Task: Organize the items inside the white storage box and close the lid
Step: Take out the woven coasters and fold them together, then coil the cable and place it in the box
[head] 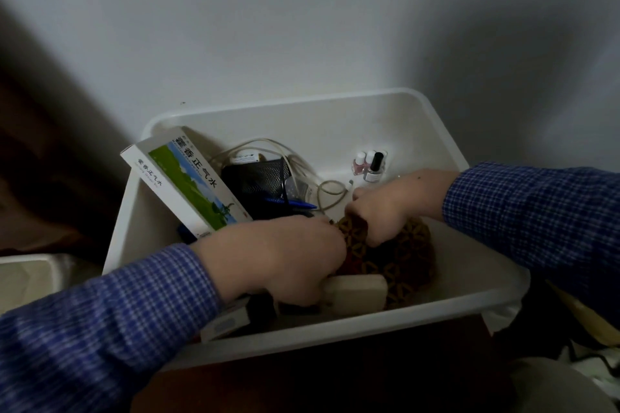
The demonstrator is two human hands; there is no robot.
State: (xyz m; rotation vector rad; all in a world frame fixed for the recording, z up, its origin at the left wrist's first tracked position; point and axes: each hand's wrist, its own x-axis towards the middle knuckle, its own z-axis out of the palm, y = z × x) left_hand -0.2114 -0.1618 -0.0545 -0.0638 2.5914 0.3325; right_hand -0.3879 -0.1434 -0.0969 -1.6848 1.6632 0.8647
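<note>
The white storage box (335,111) stands open against the wall, its lid out of sight. Inside it, both my hands grip a brown patterned cloth (402,258) near the front right. My left hand (285,255) holds its left edge, and my right hand (385,208) pinches its top. A white medicine carton with a green and blue picture (188,184) leans on the left wall. Behind it lie a black mesh pouch (258,178), white cables (302,168), blue pens (295,204) and three nail polish bottles (369,166). A cream block (355,292) and a small box (228,322) lie at the front.
A grey wall (302,27) rises right behind the box. A pale container (27,278) sits to the left, beside a dark wooden edge. Cluttered cloth and cords (587,355) lie at the lower right. The box rests on a dark brown surface (302,386).
</note>
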